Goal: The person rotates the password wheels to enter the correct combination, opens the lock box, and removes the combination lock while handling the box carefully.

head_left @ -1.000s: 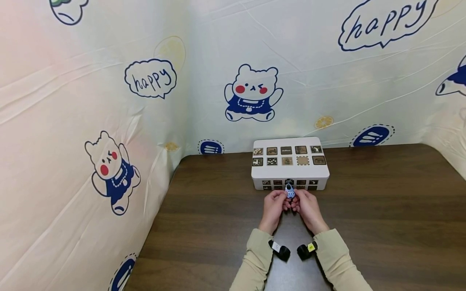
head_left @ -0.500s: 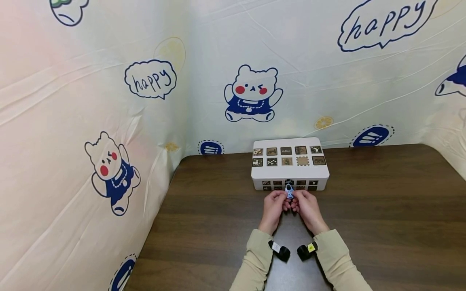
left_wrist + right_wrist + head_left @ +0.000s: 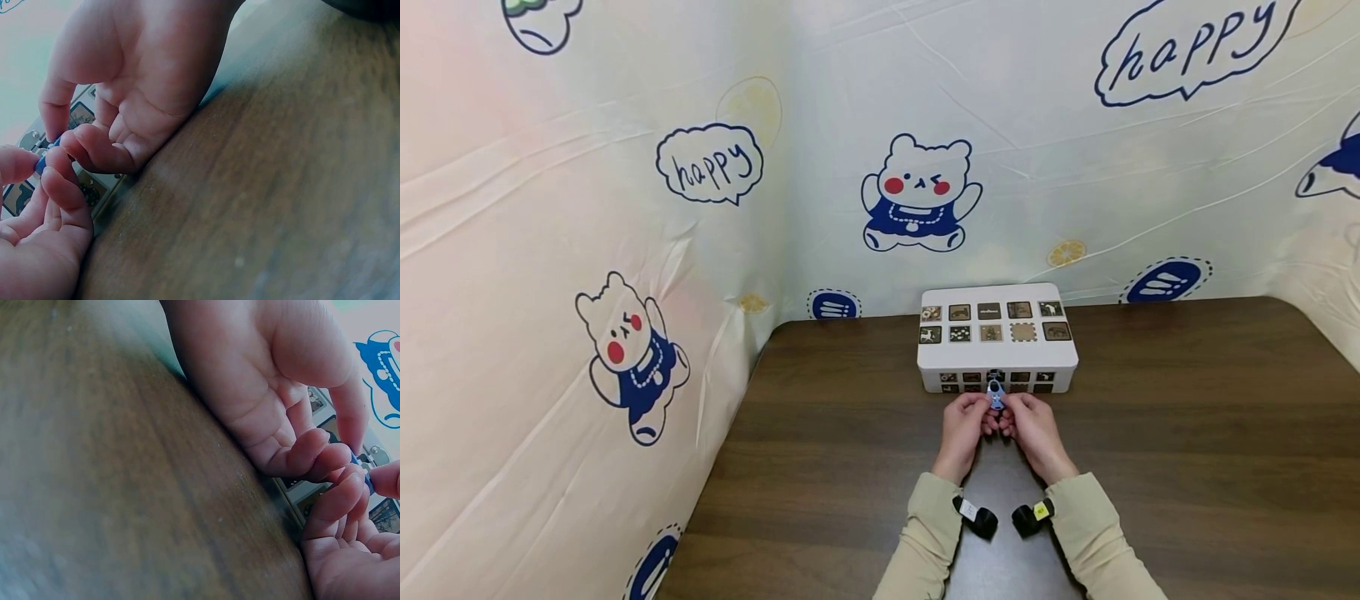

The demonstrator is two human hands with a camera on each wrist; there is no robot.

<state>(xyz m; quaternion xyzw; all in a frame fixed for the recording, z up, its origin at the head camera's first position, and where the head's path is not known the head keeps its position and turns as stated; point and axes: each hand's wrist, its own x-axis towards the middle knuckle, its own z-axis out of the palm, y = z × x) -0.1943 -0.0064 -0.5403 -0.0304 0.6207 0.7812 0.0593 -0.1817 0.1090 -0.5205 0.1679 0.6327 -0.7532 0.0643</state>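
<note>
In the head view, a small blue padlock (image 3: 996, 397) with a metal shackle is at the front of a white tin box (image 3: 997, 357) printed with small square pictures. My left hand (image 3: 960, 431) pinches one side of the padlock between thumb and fingertips. From the other side my right hand (image 3: 1036, 431) pinches it the same way. Both wrist views show only a sliver of the blue lock body (image 3: 41, 165), the rest hidden by the fingers. The other fingers of both hands are curled beneath it, low over the tabletop. The shackle overlaps the box's front clasp (image 3: 996, 375).
The box stands at the back of a dark wooden table (image 3: 842, 450), close to a pale curtain (image 3: 820, 192) with cartoon bears and "happy" lettering. Another curtain side runs along the left. Black wrist cameras (image 3: 981, 522) sit at both sleeve cuffs.
The padlock's face has tilted slightly between the fingertips since one second ago. Both hands and the box have kept their places.
</note>
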